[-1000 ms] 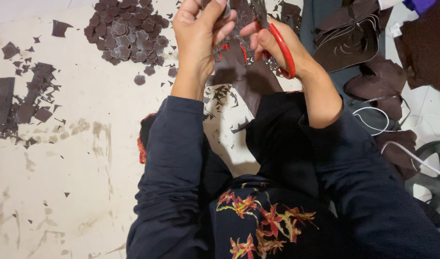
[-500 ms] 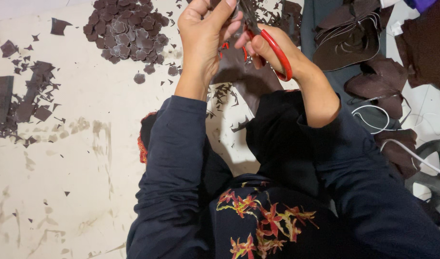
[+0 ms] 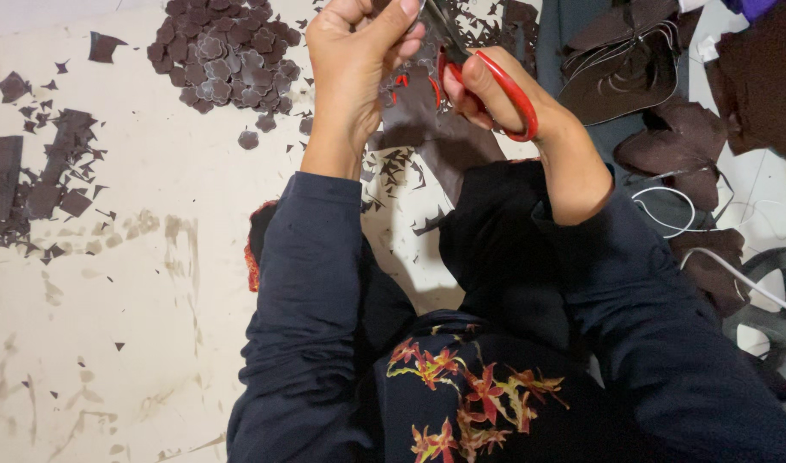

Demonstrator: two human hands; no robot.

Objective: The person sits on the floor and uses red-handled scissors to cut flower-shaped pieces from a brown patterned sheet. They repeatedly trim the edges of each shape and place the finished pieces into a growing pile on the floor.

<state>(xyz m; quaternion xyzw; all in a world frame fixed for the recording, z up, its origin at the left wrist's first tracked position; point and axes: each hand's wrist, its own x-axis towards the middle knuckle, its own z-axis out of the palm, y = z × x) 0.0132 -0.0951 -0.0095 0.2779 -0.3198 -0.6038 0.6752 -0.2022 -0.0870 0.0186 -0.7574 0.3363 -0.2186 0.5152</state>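
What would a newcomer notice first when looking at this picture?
At the top centre, the right hand works a pair of red-handled scissors, while the left hand is closed beside the blades; what it holds is hidden. To the upper left, a heap of small dark brown flower-shaped cut pieces lies on the pale stained floor, with dark brown scraps scattered at the far left.

Clothing: dark navy long sleeves (image 3: 307,291), pushed back above both wrists; dark garment front (image 3: 470,394) printed with red, orange and yellow leaf-like motifs. Hands bare, ungloved.
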